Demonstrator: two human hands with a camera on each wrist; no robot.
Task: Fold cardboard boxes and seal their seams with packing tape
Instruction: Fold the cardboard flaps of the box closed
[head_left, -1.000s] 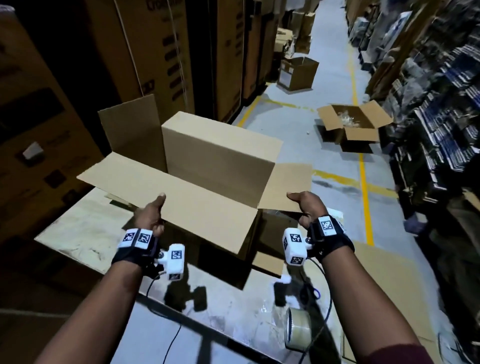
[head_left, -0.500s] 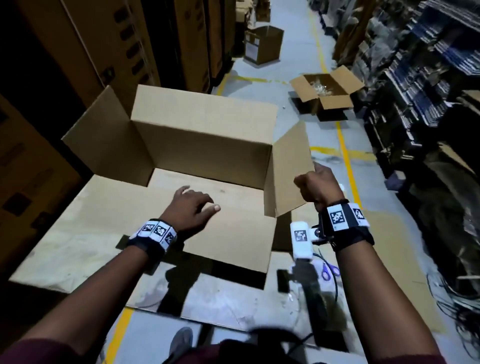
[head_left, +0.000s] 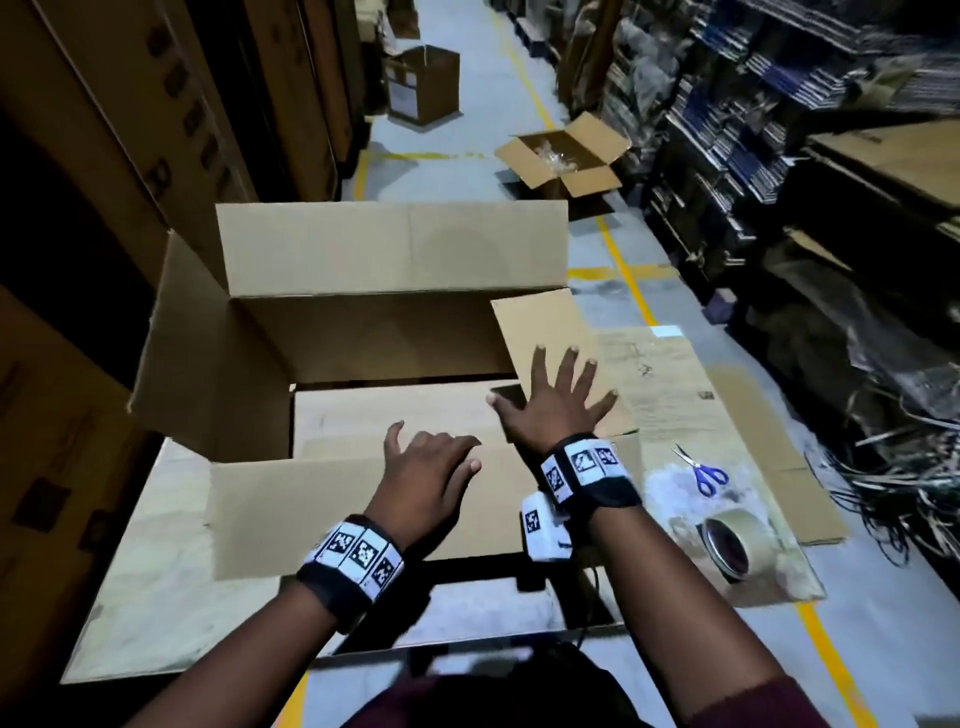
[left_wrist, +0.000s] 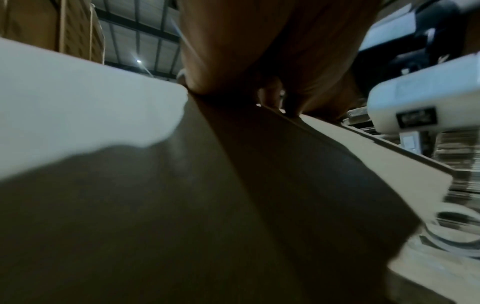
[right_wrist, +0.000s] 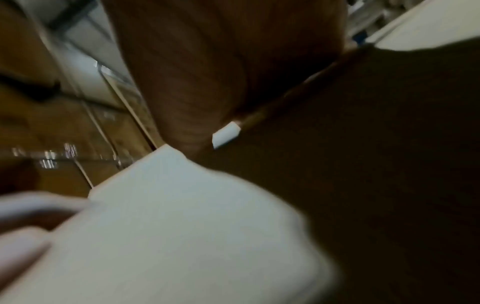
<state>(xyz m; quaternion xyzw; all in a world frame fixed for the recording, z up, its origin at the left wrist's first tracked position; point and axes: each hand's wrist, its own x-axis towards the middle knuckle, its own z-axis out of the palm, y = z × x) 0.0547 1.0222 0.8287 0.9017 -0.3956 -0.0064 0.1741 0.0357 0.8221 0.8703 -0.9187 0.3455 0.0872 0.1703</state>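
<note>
A large brown cardboard box (head_left: 363, 260) sits open on the work table (head_left: 156, 597) in the head view, its far flap and left flap (head_left: 197, 353) standing up. My left hand (head_left: 426, 473) lies flat on the near flap (head_left: 291, 509), which is folded inward. My right hand (head_left: 550, 395), fingers spread and straight, presses the right side flap (head_left: 545, 332) down over the opening. A roll of packing tape (head_left: 732, 545) stands on edge at the table's right end. Both wrist views are blurred, filled with palm and cardboard (left_wrist: 233, 205).
Blue-handled scissors (head_left: 701, 470) lie on flat cardboard sheets (head_left: 753, 415) to the right. On the aisle floor beyond are an open box (head_left: 563, 156) and a closed one (head_left: 423, 85). Tall cartons stand left; dark shelving runs along the right.
The right hand opened from a fist at the side flap's edge and pushed that flap inward and down. The left hand stayed pressing on the near flap. The camera tilted further down.
</note>
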